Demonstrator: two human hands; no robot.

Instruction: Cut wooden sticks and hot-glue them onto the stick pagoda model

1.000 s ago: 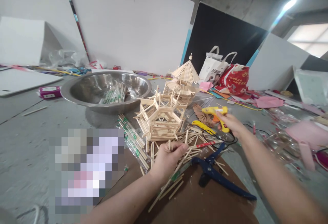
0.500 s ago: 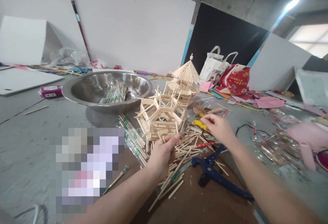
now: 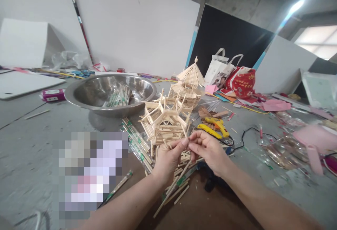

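My left hand [image 3: 170, 158] is closed on short wooden sticks; one wooden stick [image 3: 184, 131] slants up from its fingertips. Against those fingertips, my right hand [image 3: 207, 149] is pinched, and what lies between its fingers is hidden. Just beyond both hands stands a many-sided frame [image 3: 168, 116] built from wooden sticks, with a pointed-roof stick tower [image 3: 193, 79] behind it. Loose sticks [image 3: 181, 184] lie beneath my hands. A yellow glue gun [image 3: 217, 126] rests beyond my right hand. The blue cutter [image 3: 209, 179] is mostly covered by my right hand and forearm.
A steel basin [image 3: 76, 98] with bagged sticks stands at the back left. Packs of sticks [image 3: 135, 137] lie left of the frame. To the right are a black cable [image 3: 244, 131], plastic packaging [image 3: 286, 152] and a red bag [image 3: 240, 82]. A blurred patch covers the front left.
My right hand has moved from beside the yellow glue gun, left and toward me, to meet my left hand. The glue gun shows more fully; the cutter is more covered. My left hand stays nearly still.
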